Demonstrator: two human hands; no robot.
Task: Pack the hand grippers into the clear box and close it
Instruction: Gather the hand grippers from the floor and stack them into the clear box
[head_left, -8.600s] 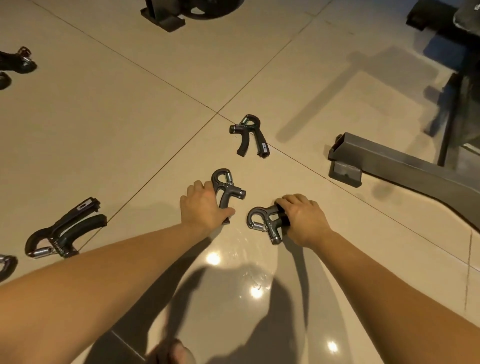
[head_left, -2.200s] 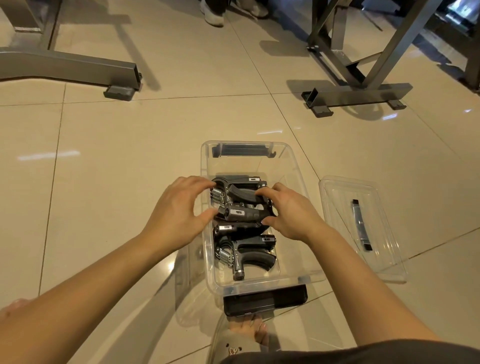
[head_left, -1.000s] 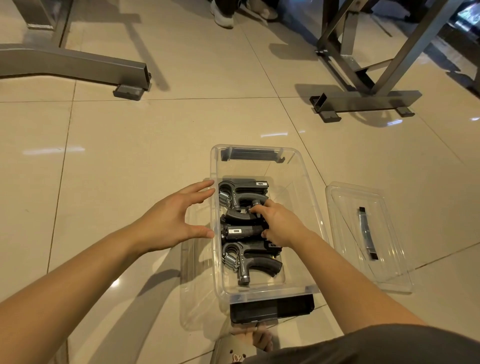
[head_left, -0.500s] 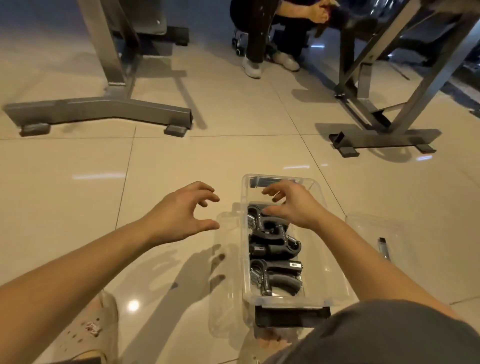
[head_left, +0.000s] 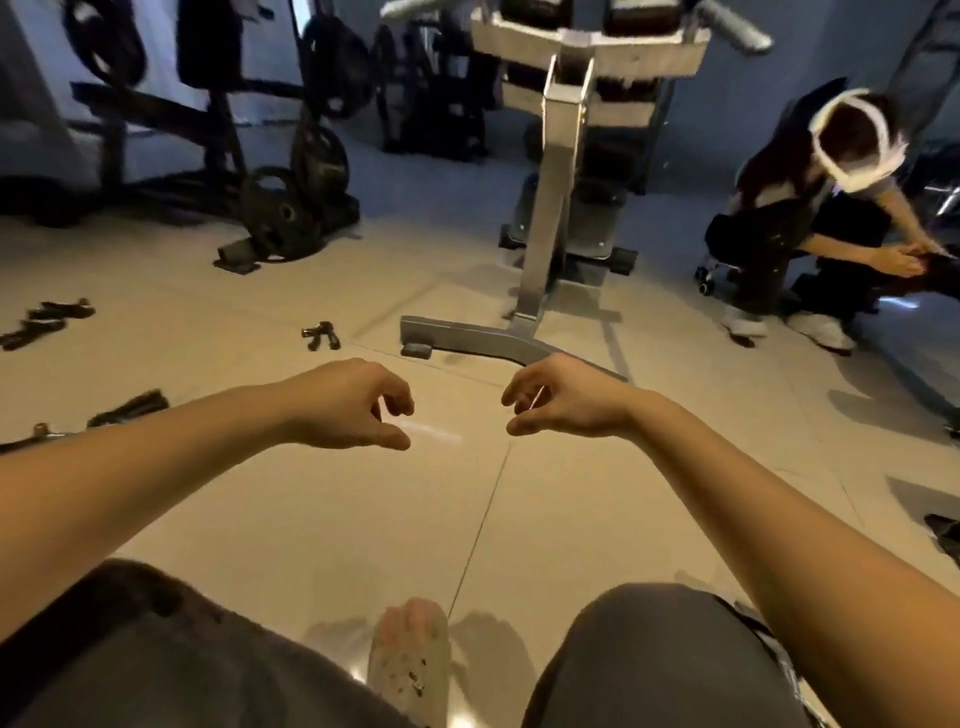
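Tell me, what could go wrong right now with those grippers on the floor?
Both hands, left and right, are empty, and the clear box is out of view. The small black hand gripper lies beside the grey metal machine foot, which could trip someone reaching for it. The blurred dark grippers at far left might be overlooked.

One small black hand gripper with two curved handles (head_left: 321, 335) lies flat on the pale tiled floor, well ahead of the person and left of centre; two more dark hand grippers (head_left: 47, 317) lie close together at the far left, their detail blurred; a further black gripper with a metal spring ring at its end (head_left: 104, 421) lies at the left edge, partly hidden behind the forearm.
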